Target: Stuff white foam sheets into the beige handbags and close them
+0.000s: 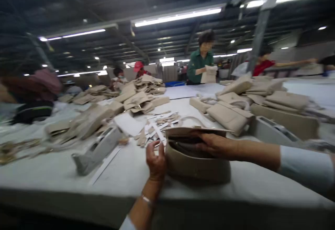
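A beige handbag (197,165) stands open on the grey table (125,174) just in front of me, its flap lifted. My right hand (213,144) reaches in from the right and lies across the bag's open mouth, fingers curled over the dark lining. My left hand (156,162) comes up from below and presses against the bag's left end, fingers partly bent. A bracelet shows on the left wrist.
A grey tape dispenser (95,151) lies left of the bag, another (274,130) to the right. Paper scraps (157,125) litter the middle. Heaps of beige bags (264,96) and flat pieces (136,96) fill the far table. Several other people work behind it.
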`<state>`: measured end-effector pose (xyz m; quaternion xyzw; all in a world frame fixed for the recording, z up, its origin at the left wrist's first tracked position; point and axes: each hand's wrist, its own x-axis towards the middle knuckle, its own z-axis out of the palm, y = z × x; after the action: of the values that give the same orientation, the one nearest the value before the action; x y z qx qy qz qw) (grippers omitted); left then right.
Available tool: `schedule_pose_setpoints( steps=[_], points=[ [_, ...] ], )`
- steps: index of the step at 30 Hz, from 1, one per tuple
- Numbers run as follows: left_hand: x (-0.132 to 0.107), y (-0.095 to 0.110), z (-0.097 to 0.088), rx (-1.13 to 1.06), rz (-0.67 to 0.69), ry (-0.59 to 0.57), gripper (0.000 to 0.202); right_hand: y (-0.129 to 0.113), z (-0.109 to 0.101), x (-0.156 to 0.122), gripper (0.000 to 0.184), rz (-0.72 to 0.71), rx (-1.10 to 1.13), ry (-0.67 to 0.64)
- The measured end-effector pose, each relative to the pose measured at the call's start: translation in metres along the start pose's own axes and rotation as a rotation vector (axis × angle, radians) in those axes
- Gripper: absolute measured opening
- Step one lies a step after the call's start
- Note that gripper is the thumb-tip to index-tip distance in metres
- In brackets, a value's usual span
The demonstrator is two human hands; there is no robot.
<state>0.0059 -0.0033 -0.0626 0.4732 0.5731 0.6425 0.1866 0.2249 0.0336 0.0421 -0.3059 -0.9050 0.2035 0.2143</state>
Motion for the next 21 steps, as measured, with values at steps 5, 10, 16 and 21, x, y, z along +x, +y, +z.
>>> schedule_pose_setpoints(
  steps=[5,10,16,21],
  points=[
    [-0.006,0.070,-0.006,0.207,0.847,-0.128,0.023,0.016,-0.027,-0.043,0.048,0.227,-0.272,-0.042],
    [0.000,0.130,0.031,0.529,0.754,-0.668,0.021,0.021,-0.015,-0.065,0.028,0.346,-0.287,0.200],
    [0.020,0.119,0.081,0.565,0.346,-1.093,0.023,0.025,-0.018,-0.078,0.025,0.445,-0.322,0.215],
    [0.033,0.123,0.094,0.453,0.238,-1.159,0.016,0.030,-0.027,-0.081,0.032,0.426,-0.244,0.172]
  ],
)
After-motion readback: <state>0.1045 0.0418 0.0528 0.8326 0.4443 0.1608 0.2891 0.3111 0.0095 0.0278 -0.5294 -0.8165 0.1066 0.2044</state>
